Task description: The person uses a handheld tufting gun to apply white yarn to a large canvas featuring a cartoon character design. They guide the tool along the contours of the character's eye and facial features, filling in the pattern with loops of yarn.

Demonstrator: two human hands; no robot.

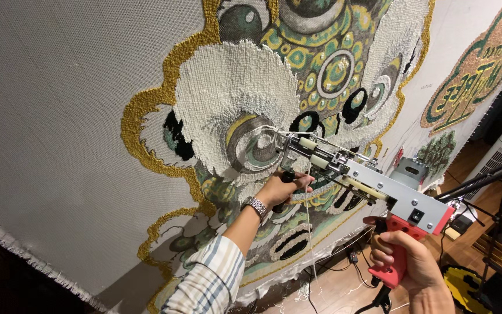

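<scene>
- Firmly, the right hand [408, 259] grips the red pistol handle of the tufting gun [373, 186].
- Forward of it, the left hand [280, 189] closes around the gun's black front handle.
- Beyond the left hand, the gun's needle tip meets the stretched cloth [59, 116] at the tufted design [245, 87].
- White yarn [309, 232] hangs between both hands.
</scene>
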